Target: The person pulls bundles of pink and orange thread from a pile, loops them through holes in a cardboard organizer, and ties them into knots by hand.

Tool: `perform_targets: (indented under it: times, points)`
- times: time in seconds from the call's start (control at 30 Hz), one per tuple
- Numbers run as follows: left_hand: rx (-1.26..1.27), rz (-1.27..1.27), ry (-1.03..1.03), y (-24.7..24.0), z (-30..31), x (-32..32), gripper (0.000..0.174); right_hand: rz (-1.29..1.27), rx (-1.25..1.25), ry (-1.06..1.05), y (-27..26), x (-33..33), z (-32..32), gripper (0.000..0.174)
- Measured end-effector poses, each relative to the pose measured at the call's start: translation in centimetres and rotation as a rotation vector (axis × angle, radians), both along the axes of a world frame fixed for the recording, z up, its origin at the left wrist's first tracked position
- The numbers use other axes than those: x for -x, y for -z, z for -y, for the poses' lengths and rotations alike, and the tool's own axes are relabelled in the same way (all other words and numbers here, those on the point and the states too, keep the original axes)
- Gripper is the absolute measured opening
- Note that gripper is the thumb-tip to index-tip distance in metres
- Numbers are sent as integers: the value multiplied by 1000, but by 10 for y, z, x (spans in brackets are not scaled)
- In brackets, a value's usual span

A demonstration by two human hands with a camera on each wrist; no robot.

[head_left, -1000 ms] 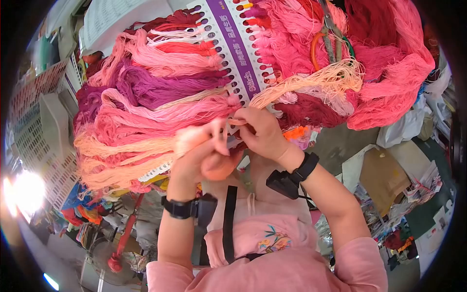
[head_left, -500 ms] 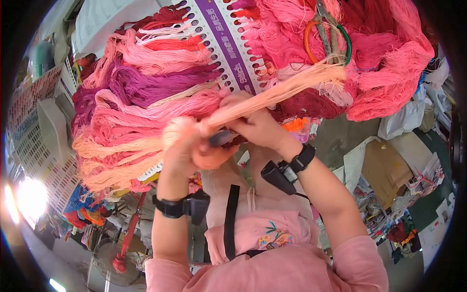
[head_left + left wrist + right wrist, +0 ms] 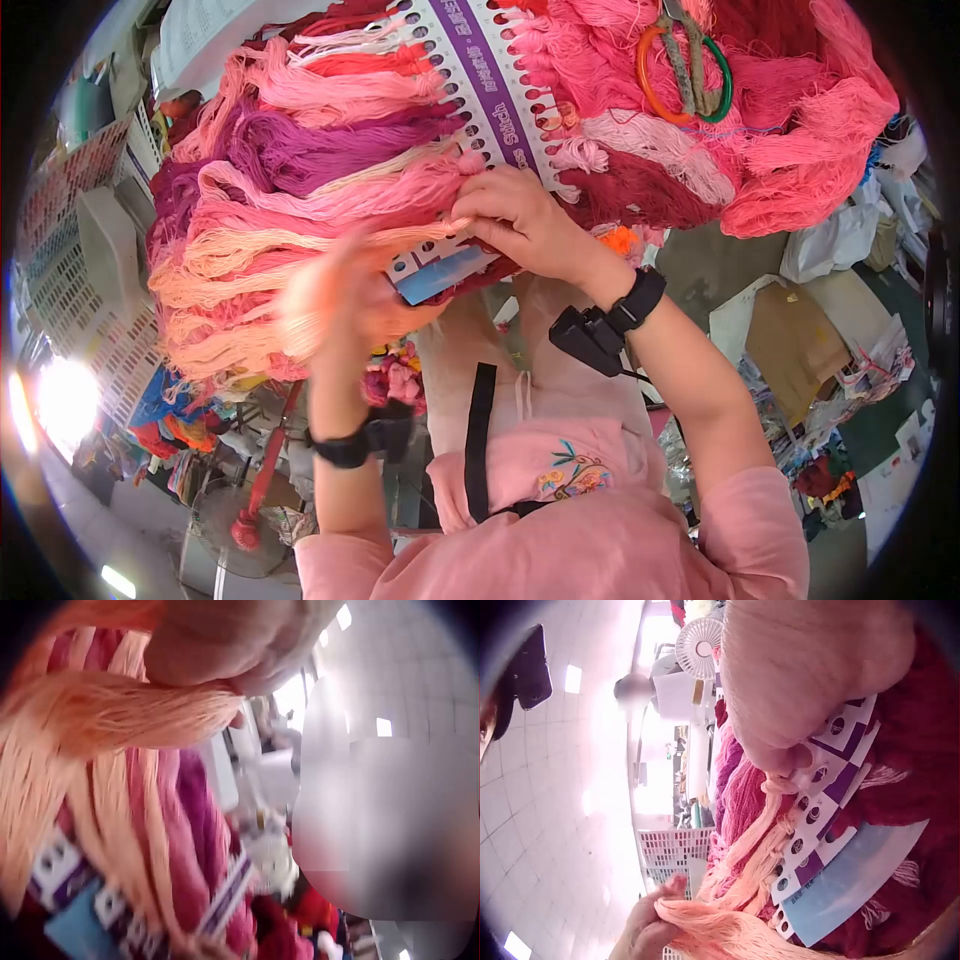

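Note:
A white-and-purple thread card with holes along both edges bears many knotted skeins of embroidery thread. My left hand, blurred in the head view, grips a peach thread skein out on the left side. In the right wrist view, that hand's fingers curl round the skein's looped end. My right hand is at the card's left edge, with thumb and fingers pinching the peach thread near its knot. A light blue sheet lies by the card's near end, below the right hand.
Pink and purple skeins spread left of the card, crimson ones right. Scissors with orange and green handles lie on the right-hand threads. A white plastic basket stands at left, a fan lower left.
The peach skein, first lying across to the right of the card, has been swung over to the left. My left hand has moved left and outward with it; the right hand stays near the card's edge.

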State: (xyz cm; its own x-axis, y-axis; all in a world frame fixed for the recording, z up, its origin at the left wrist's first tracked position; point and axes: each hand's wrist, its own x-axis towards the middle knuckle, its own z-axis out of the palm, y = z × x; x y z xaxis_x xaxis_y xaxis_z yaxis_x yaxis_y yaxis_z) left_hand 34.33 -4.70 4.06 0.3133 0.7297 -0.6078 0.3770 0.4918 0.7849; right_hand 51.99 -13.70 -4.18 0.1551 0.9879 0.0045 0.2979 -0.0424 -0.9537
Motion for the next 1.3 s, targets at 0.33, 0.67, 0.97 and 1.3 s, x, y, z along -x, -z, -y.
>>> perform_targets:
  times: [0.33,0.67,0.97,1.3]
  points:
    - [234,-82,-13,6,-28,36,15,58,5,109,8,5,-3,28]
    - [-430,-85,-491,-80,-88,91,9,408,-56,257,-4,26,-5,18]
    - [112,-99,237,19,18,-8,13,722,-60,244,-16,22,-17,1]
    - [-429,-235,350,82,35,-10,14,534,-58,23,-13,27,-12,14]
